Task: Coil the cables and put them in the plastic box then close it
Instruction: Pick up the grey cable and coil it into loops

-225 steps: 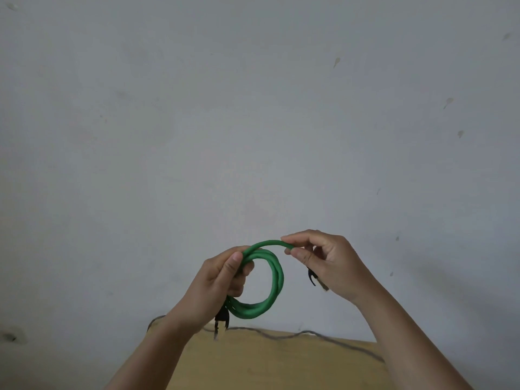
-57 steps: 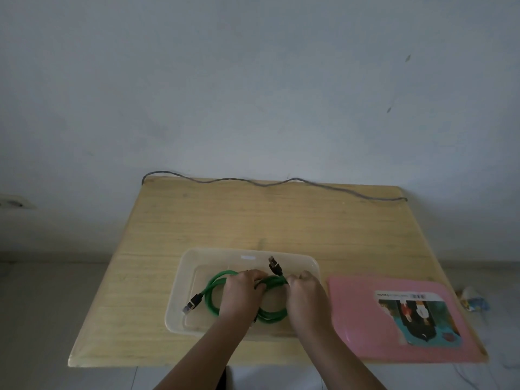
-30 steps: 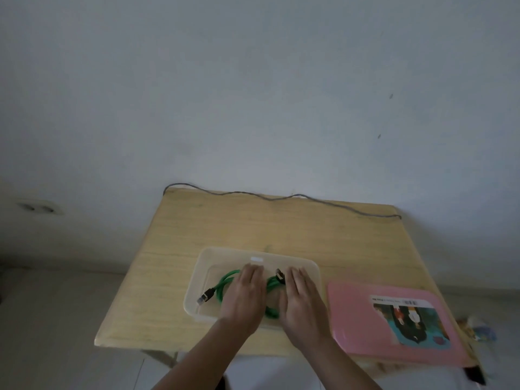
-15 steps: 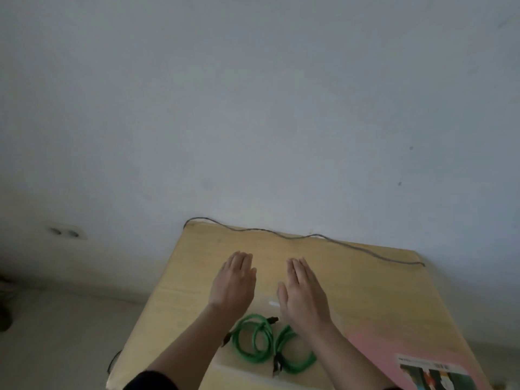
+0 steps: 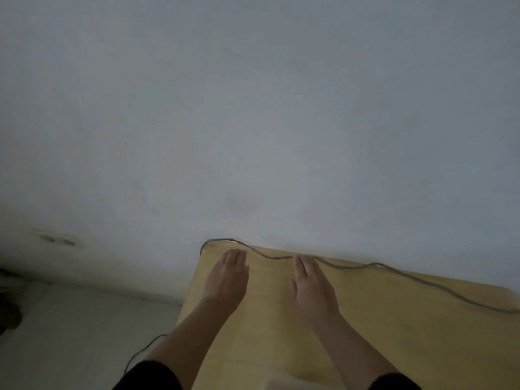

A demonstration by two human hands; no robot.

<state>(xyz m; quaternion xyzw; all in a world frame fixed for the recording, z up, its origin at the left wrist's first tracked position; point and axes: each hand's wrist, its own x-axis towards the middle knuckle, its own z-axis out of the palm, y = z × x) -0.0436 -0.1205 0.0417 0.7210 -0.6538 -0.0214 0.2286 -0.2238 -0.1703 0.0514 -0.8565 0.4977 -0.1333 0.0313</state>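
A: State hand condition.
B: Left hand (image 5: 226,280) and right hand (image 5: 311,285): flat, fingers extended together, holding nothing, above the wooden table (image 5: 394,319).
A: Box and green cables?
B: Out of frame (only a thin grey wire (image 5: 346,266) lies along the table's far edge).
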